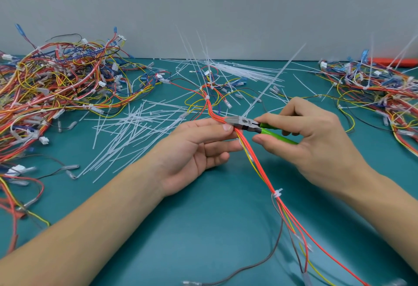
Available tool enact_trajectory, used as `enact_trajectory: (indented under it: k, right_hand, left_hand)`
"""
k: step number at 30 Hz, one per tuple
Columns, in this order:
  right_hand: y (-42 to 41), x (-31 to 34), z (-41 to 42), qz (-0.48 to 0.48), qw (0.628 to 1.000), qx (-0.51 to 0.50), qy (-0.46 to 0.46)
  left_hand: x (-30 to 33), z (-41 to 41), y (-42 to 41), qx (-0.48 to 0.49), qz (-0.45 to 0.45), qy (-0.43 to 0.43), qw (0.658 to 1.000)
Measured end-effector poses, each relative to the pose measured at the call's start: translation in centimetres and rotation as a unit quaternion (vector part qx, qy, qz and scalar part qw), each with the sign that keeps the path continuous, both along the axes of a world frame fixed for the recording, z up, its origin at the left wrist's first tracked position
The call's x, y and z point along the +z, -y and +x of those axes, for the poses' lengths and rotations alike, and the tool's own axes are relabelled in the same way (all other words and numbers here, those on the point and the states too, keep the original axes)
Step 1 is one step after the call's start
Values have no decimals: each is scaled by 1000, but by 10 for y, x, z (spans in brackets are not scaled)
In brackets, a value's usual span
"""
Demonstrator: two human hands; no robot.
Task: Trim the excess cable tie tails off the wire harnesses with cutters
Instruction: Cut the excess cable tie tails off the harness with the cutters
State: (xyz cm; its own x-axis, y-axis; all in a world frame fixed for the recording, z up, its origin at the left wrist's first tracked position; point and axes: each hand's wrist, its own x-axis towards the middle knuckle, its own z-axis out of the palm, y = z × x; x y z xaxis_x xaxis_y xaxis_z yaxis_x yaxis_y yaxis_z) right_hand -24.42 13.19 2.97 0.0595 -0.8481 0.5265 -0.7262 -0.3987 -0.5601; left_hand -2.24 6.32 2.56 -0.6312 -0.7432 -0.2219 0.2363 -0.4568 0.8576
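Nearest us, at six o'clock, the loose ends of the wire harness (294, 224) trail off the bottom edge, orange, yellow and grey strands fanning out below a white cable tie (277, 194) whose tail is already short. From there we follow the bundle up toward twelve o'clock, over the teal table (203, 229), to where we hold it.

Our left hand (199, 150) pinches the orange bundle between thumb and forefinger at the centre of the view, palm turned up, the other fingers loosely curled beneath. Our right hand (309, 136), at three o'clock from it, grips the green handles of the cutters (253, 126). The cutter head lies against the bundle just beside our left thumb tip; we cannot tell whether the blades are closed. A long white tie tail (276, 77) rises from that spot toward one o'clock.

Around ten o'clock we see a big heap of harnesses (56, 86), and a second heap (380, 95) at two o'clock. Between them, cut tails (131, 134) lie scattered at eleven o'clock, and a sheaf of unused ties (244, 71) sits at twelve.
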Motion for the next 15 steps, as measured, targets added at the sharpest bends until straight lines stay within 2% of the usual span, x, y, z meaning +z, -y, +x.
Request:
enact_trajectory:
  k: [15]
  right_hand:
    - [2,-3,-2,-57,997,-23,-45]
  left_hand:
    - [0,-1,0,-4,0,-1,1000]
